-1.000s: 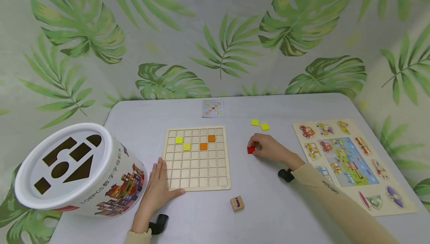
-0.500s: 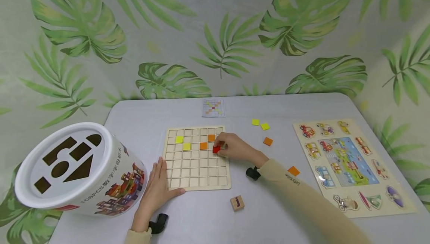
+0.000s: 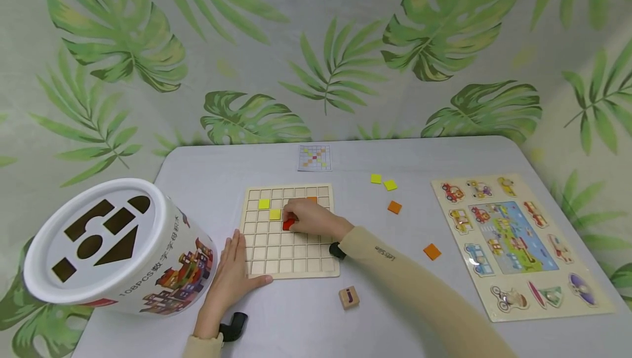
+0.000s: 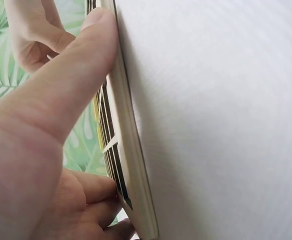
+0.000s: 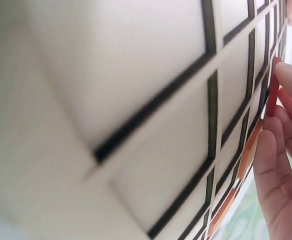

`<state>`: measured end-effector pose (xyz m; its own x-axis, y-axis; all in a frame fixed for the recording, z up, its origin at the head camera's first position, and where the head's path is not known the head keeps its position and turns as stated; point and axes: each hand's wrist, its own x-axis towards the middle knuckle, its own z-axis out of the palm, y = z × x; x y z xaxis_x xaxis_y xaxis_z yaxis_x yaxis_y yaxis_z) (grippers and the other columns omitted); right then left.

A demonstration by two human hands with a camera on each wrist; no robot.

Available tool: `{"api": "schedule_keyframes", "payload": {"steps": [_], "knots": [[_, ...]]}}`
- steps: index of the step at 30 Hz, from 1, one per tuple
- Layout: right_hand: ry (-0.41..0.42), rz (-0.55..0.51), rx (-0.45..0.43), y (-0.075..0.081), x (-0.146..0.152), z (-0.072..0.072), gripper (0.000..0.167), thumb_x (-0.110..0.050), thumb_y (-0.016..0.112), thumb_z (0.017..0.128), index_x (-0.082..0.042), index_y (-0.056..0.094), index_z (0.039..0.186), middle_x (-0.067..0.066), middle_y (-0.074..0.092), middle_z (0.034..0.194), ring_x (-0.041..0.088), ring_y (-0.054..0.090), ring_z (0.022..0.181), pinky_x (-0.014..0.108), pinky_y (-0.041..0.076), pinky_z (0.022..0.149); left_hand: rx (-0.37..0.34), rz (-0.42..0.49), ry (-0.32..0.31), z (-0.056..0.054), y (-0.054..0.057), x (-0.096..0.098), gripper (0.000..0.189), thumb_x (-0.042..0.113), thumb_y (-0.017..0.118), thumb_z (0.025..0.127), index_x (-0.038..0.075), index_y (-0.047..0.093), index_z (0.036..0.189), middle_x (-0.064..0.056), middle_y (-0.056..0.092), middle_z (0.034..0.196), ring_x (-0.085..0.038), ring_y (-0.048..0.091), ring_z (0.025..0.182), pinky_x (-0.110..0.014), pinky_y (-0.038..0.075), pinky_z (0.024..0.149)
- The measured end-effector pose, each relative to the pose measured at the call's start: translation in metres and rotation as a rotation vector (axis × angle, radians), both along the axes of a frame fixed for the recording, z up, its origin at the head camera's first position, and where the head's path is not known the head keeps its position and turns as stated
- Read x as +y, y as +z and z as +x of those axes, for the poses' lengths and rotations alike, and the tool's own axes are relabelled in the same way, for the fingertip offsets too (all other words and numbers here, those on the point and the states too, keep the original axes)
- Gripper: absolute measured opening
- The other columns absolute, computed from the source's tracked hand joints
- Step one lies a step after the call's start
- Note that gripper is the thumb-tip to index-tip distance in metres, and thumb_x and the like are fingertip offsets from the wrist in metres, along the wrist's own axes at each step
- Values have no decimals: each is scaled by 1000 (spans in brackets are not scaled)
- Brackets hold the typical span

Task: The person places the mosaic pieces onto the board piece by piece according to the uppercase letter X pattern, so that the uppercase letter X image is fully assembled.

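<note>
My right hand (image 3: 316,220) pinches a red square tile (image 3: 288,225) between thumb and fingers, at the middle of the wooden grid board (image 3: 299,266). The right wrist view has the red tile (image 5: 273,90) on edge, close to the grid. Flat along the board's left side lies my left hand (image 3: 231,273), its thumb (image 4: 86,60) touching the near edge. Two yellow tiles (image 3: 264,204) sit in cells at the upper left. One orange tile (image 3: 311,199) shows behind my right hand; the second orange tile (image 5: 222,214) appears only in the right wrist view.
Loose yellow tiles (image 3: 390,185) and orange tiles (image 3: 394,207) lie right of the board. A pattern card (image 3: 314,158) is behind it, a wooden letter cube (image 3: 349,297) in front. A large white bucket (image 3: 123,248) stands left; a picture puzzle (image 3: 518,237) lies right.
My right hand has carried the red tile leftward from the bare table onto the board's middle, uncovering the loose orange tiles. My left hand has stayed put.
</note>
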<state>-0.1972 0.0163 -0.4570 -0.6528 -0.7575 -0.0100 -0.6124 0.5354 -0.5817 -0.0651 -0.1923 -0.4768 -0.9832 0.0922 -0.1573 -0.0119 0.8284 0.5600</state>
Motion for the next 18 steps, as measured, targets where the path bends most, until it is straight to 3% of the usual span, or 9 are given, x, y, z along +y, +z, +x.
{"api": "schedule_keyframes", "payload": {"steps": [5, 10, 14, 18], "knots": [[28, 34, 34, 0, -6, 0, 12, -1, 70, 83, -9, 67, 91, -1, 57, 87, 12, 48, 79, 21, 41, 72, 5, -5, -2, 1, 1, 0, 120, 41, 83, 70, -15, 9, 146, -29, -1, 155, -49, -3, 139, -60, 6, 110], [-4, 19, 1, 1, 1, 2, 12, -2, 67, 85, -9, 67, 95, -1, 58, 91, 12, 49, 80, 22, 43, 73, 5, -3, -1, 0, 1, 1, 120, 41, 83, 70, -15, 9, 146, -29, -1, 155, -48, -4, 139, -60, 5, 110], [-60, -61, -49, 4, 26, -2, 15, -2, 64, 86, -7, 67, 99, -1, 60, 95, 13, 52, 83, 24, 46, 74, 13, 3, 3, 0, 0, 1, 121, 40, 84, 69, -15, 9, 146, -29, -1, 155, -49, -3, 139, -60, 5, 110], [-114, -167, -59, 7, 71, -12, 17, 2, 65, 84, -2, 67, 100, 6, 64, 96, 16, 56, 84, 27, 50, 73, 16, 2, 9, 0, -1, 0, 121, 40, 85, 68, -16, 10, 145, -29, 0, 155, -49, -3, 139, -60, 5, 109]]}}
